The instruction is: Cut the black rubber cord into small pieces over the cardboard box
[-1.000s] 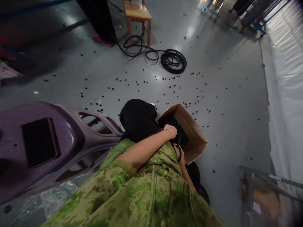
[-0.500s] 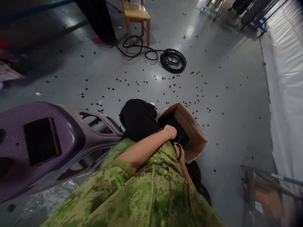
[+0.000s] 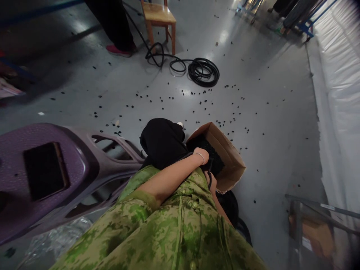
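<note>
An open cardboard box (image 3: 229, 159) lies tilted on the floor by my knee, filled with small black parts (image 3: 215, 159). My left hand (image 3: 203, 154), with a thin bracelet at the wrist, reaches into the box mouth, and its fingers are hidden among the parts. My right hand (image 3: 213, 182) is just below the box's near edge, mostly hidden behind my green camouflage shirt (image 3: 174, 225). Its fingers curl around a thin black ring (image 3: 209, 176).
A purple plastic moulded panel (image 3: 56, 168) lies at my left. Small black parts are scattered over the grey floor (image 3: 267, 123). A coiled black hose (image 3: 204, 71), a wooden chair (image 3: 159, 17) and another person's legs (image 3: 115, 26) are ahead. White wrapped material (image 3: 340, 93) runs along the right.
My right hand has risen slightly toward the box's edge with the black ring. The hose near the chair has shifted. My left hand stays in the box.
</note>
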{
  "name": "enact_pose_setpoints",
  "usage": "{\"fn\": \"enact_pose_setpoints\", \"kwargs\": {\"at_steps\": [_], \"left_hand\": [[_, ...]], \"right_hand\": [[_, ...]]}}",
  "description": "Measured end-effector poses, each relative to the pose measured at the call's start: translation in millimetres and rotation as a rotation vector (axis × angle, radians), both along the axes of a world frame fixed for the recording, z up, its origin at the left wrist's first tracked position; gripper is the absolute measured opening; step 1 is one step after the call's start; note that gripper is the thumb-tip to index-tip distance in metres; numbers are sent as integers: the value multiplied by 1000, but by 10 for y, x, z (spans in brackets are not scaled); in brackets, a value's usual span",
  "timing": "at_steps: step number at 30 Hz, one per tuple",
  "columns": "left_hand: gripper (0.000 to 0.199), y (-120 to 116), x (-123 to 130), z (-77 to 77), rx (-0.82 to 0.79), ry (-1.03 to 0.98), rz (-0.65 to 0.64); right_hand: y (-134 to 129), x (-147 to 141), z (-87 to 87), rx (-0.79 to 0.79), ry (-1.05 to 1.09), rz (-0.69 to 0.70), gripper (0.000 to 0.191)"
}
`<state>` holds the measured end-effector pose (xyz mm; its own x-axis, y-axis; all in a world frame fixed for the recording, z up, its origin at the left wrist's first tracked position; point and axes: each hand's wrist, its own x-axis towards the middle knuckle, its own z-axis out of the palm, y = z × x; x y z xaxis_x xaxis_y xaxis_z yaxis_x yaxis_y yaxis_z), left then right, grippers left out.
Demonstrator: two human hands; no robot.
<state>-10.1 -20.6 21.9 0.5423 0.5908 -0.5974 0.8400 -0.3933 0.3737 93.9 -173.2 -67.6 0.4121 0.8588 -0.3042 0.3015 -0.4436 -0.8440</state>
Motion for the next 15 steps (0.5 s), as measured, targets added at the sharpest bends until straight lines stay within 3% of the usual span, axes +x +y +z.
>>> {"fn": "enact_pose_setpoints", "kwargs": {"at_steps": [7, 15], "left_hand": [[36, 41, -2, -26, 28, 23, -15], [36, 42, -1, -15, -14, 28, -44]], "right_hand": [[-26, -31, 263, -38, 113, -30, 45], [38, -60, 250, -62, 87, 22, 48]]}}
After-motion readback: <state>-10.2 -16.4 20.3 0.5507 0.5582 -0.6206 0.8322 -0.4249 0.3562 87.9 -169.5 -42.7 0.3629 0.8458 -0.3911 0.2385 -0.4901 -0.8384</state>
